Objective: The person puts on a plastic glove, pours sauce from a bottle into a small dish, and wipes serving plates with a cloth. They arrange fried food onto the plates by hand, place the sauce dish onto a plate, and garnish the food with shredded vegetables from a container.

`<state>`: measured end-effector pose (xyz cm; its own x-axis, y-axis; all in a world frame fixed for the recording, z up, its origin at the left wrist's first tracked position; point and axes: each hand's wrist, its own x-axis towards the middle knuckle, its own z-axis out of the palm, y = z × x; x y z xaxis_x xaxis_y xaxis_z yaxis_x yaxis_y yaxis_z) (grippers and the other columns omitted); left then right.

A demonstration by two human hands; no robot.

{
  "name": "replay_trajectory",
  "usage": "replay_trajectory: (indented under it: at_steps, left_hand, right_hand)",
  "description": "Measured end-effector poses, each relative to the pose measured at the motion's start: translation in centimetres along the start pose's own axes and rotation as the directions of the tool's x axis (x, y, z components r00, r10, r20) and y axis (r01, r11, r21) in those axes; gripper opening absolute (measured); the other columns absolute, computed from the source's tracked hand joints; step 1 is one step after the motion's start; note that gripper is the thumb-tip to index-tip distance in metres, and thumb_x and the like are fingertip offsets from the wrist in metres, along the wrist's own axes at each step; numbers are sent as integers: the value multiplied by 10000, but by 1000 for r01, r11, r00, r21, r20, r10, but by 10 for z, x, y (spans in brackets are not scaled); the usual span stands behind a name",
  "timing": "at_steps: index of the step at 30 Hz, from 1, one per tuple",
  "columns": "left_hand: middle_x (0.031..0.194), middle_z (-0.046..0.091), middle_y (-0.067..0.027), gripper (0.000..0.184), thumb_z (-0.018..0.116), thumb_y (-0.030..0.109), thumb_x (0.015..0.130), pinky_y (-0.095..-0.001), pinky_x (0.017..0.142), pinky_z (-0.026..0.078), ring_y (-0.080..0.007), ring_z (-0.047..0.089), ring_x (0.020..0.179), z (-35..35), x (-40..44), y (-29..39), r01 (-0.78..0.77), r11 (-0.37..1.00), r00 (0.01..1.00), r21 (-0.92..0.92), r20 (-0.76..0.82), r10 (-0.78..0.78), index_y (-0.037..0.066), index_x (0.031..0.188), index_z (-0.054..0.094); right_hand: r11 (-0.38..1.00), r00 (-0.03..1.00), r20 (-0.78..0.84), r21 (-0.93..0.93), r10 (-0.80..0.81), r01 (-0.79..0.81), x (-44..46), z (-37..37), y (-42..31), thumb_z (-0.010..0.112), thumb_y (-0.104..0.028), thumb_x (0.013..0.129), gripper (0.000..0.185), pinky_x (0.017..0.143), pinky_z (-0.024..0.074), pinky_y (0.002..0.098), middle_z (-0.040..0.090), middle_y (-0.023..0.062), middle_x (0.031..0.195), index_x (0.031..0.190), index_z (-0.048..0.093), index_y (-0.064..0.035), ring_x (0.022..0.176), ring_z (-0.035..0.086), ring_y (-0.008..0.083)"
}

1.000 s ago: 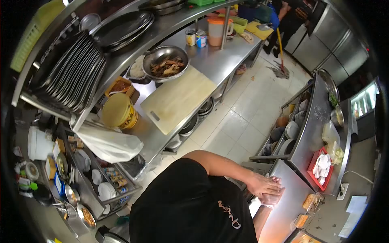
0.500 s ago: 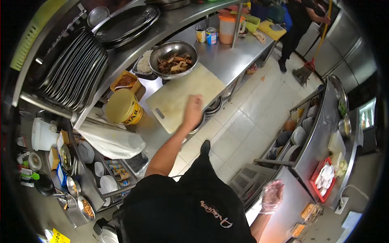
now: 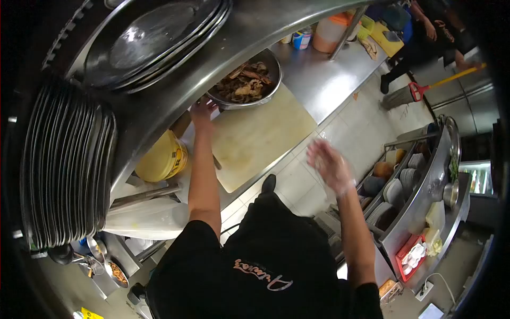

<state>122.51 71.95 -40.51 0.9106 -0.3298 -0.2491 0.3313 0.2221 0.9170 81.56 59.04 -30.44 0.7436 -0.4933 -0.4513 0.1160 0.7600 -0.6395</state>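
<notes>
Left hand near the round steel bowl, grip unclear.
My right hand, gloved perhaps for hygiene, hangs open.

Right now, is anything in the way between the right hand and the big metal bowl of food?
Nothing visible blocks the right hand from the metal bowl. Only the cutting board lies between them, flat on the counter, below the hand's likely path.

On the worktop, a cutting board; at its far left corner, a bowl with cooked food inside; nearer and left, a bucket. Above, on the shelf, oval platters, with upright trays nearer. Right, across the floor, plates beneath a second worktop.
</notes>
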Motion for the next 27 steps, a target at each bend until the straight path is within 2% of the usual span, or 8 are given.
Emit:
replay_trajectory:
  at_steps: [5, 7, 8, 9, 20, 22, 26, 27]
  left_hand:
    - [1198, 558, -130, 399, 537, 203, 965, -423, 895, 473, -276, 549, 1105, -54, 56, -40, -70, 986, 984, 149, 173, 44, 81, 1338, 470]
    - [1389, 414, -133, 467, 443, 279, 1007, -482, 1015, 384, -316, 408, 1271, -45, 48, -33, 131, 990, 987, -46, 97, -126, 111, 1435, 366]
    - [1484, 342, -134, 501, 396, 316, 1028, -512, 1075, 340, -337, 338, 1354, -42, 47, -30, 173, 980, 983, -97, 78, -166, 126, 1484, 313]
    - [1579, 270, -136, 536, 349, 354, 1049, -542, 1135, 295, -357, 267, 1437, -40, 45, -28, 193, 973, 981, -129, 60, -186, 141, 1532, 261]
    - [998, 578, -119, 212, 466, 210, 1015, -369, 653, 495, -224, 554, 782, 23, -13, 3, 130, 990, 986, -59, -95, -135, 64, 1169, 485]
    - [893, 633, -116, 167, 487, 184, 1009, -337, 565, 531, -200, 606, 663, 48, -26, -1, 100, 994, 988, -32, -113, -103, 51, 1103, 525]
    - [854, 674, -116, 213, 524, 129, 966, -325, 527, 556, -182, 643, 616, 66, -36, -52, -20, 989, 990, 149, -134, 40, 13, 1142, 554]
    - [862, 677, -113, 243, 510, 112, 960, -320, 534, 558, -175, 647, 626, 84, -47, -48, 51, 988, 981, 145, -193, -23, 13, 1176, 559]
  right_hand:
    - [957, 997, -50, -278, 65, -76, 147, 18, -14, 491, -257, 1003, 304, 909, 513, 352, 630, 75, 1050, 1188, 575, -31, 954, 617, 206]
    - [538, 953, 264, -787, -147, 301, 213, -17, 6, 447, -241, 1014, 299, 829, 536, 356, 638, 83, 1003, 1180, 581, -33, 886, 618, 199]
    - [895, 997, 55, -439, -54, 73, 236, -18, 9, 408, -238, 1020, 312, 763, 538, 359, 643, 89, 976, 1172, 589, -35, 886, 620, 204]
    - [876, 997, -43, -482, -61, 33, 245, -1, 0, 392, -219, 1013, 327, 740, 540, 361, 656, 102, 976, 1179, 603, -32, 871, 627, 221]
    - [-349, 795, 598, -769, -98, 536, 344, -5, -63, 588, -242, 924, 227, 784, 536, 436, 671, 124, 914, 1027, 621, -42, 880, 650, 326]
    - [-113, 840, 541, -838, -39, 534, 317, 4, -106, 607, -269, 911, 267, 813, 526, 446, 668, 150, 946, 1049, 613, -40, 904, 634, 366]
    - [-434, 753, 657, -689, -37, 580, 343, -53, -116, 659, -328, 888, 346, 846, 530, 443, 672, 154, 991, 1060, 594, -35, 965, 635, 347]
    - [-277, 776, 629, -754, -43, 596, 342, -74, -122, 656, -335, 899, 367, 854, 536, 441, 669, 151, 1004, 1084, 581, -26, 958, 642, 326]
